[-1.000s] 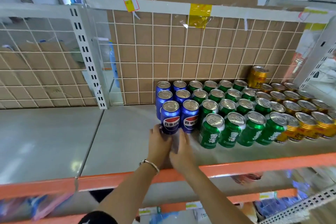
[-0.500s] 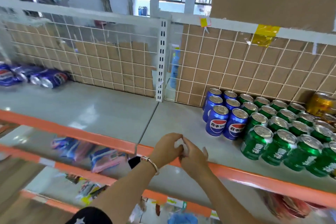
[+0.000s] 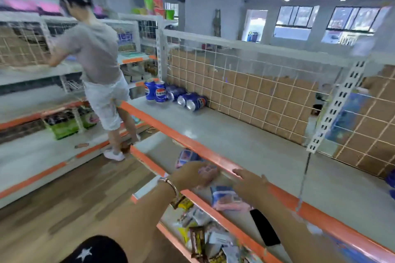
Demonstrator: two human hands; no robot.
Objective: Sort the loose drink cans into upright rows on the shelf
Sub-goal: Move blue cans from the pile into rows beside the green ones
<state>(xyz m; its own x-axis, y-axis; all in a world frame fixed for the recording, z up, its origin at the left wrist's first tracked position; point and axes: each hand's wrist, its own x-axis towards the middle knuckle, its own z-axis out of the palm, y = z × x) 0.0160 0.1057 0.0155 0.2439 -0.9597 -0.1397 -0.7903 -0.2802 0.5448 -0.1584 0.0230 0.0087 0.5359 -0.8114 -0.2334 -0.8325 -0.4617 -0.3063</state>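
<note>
Two blue cola cans (image 3: pixel 155 92) stand upright at the far left end of the grey shelf (image 3: pixel 245 145). Beside them several more blue cans (image 3: pixel 189 101) lie on their sides against the wire back. My left hand (image 3: pixel 192 174), with a bracelet on the wrist, hovers in front of the shelf's orange front edge (image 3: pixel 171 132), fingers loosely curled and holding nothing. My right hand (image 3: pixel 249 179) is just right of it over the same edge, fingers stretched out and empty. The sorted rows of cans are outside the view to the right.
Another person (image 3: pixel 94 60) stands at a facing shelf on the left. A lower shelf under my hands holds snack packets (image 3: pixel 203 232). A wire grid backed by cardboard (image 3: pixel 256 96) closes the shelf's rear, with a white slotted post (image 3: pixel 333 109) at right.
The view has swung left, away from the upright rows. My hands have pulled back from the blue cans to the shelf's front edge and moved apart.
</note>
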